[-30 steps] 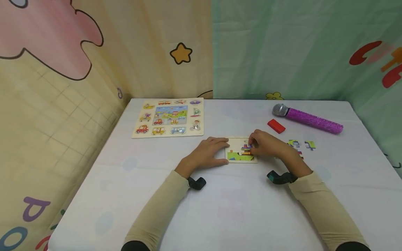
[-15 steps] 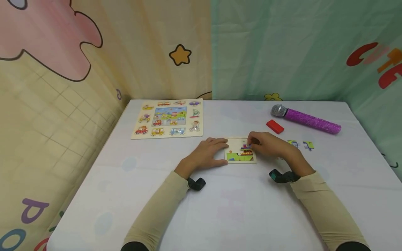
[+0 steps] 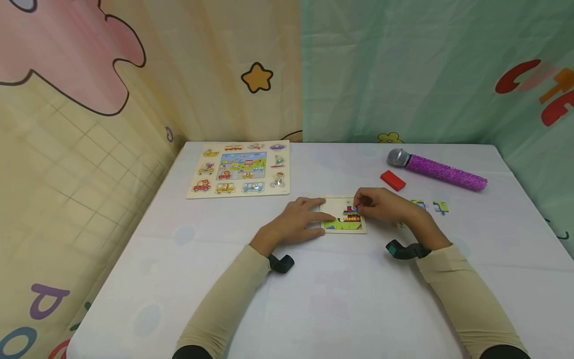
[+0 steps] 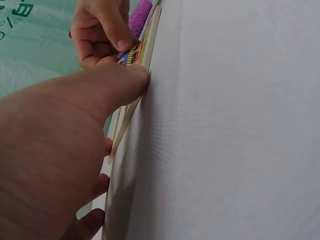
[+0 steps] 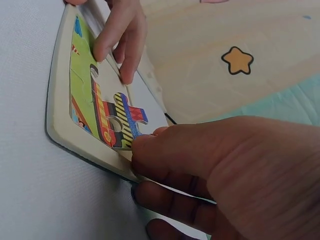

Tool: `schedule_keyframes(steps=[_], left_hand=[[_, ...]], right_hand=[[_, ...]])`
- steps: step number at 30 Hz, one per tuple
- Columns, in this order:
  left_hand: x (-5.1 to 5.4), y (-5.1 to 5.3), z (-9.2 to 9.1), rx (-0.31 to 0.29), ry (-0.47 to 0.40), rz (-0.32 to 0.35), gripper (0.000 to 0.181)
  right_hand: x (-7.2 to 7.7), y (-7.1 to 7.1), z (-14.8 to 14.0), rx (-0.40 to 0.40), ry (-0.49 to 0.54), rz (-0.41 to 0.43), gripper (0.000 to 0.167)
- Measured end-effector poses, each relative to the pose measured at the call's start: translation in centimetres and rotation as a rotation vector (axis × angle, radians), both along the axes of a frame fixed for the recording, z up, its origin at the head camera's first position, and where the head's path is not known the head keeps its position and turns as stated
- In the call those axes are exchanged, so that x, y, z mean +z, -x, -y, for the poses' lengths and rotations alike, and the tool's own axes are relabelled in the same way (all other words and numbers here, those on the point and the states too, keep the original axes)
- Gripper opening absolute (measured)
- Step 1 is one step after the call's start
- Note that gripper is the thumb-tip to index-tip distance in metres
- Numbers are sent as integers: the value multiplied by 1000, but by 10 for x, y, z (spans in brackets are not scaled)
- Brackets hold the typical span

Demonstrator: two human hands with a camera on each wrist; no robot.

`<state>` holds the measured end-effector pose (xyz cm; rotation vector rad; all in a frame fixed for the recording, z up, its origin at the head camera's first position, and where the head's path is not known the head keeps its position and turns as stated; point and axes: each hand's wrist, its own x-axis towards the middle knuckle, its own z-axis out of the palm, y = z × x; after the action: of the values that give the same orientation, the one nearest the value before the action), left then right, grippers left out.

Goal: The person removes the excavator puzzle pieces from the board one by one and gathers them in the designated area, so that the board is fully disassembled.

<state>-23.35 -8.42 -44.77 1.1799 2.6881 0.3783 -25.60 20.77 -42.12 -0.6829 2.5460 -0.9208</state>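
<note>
A small wooden jigsaw tray (image 3: 343, 230) lies flat on the white table, partly filled with green ground pieces. My left hand (image 3: 293, 219) rests at its left side, fingers spread. One finger reaches onto the board and the thumb touches the near corner. My right hand (image 3: 381, 205) pinches a jigsaw piece (image 5: 131, 116) with blue, red and yellow-black stripes, between thumb and fingers. In the right wrist view that piece lies over the tray's right part, beside a red-and-black pictured piece (image 5: 102, 117). Whether it is fully seated cannot be told.
Loose jigsaw pieces (image 3: 441, 207) lie right of the tray, some partly hidden by the right arm. A red block (image 3: 392, 180) and a purple glittery microphone (image 3: 441, 171) lie behind them. A vehicle-picture board (image 3: 242, 192) lies at the back left.
A finger of my left hand has stretched rightward onto the tray. My right hand stays at the tray's right side, still pinching the striped piece, with only a slight shift.
</note>
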Motion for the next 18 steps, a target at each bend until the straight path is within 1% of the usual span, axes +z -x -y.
schedule_keyframes(steps=[5,11,15,18], left_hand=[[2,-3,-1,5,19,-5,44],[3,-3,-2,7,22,-7,45],[3,-3,-1,10,29,-8,45],[3,-3,-2,9,29,-7,45]], right_hand=[[-2,0,-3,-15,47,18,10],[-6,2,-7,-47,97,37,8],[-2,2,-10,-73,106,44,7],[3,2,-15,-104,110,29,6]])
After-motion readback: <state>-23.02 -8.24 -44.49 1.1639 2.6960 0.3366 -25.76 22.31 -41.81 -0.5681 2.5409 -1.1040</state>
